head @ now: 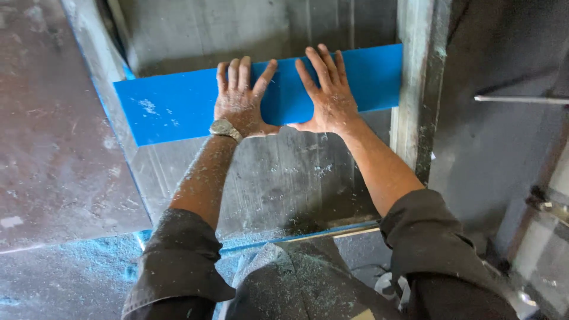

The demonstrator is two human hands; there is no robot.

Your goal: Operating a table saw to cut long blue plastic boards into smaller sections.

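A big grey metal worktop (278, 184) fills the middle, with a brown sheet (53, 130) at the left and a metal post (418, 89) at the right. A long blue strip (178, 106) lies flat across the worktop, its right end touching the post. Both hands press down on it, fingers spread wide, holding nothing. The left hand (240, 101) wears a watch (225, 127). The right hand (329, 98) sits just beside it. Blue dust (71, 272) lies all over, so the strip might slip if a hand pushes unevenly.
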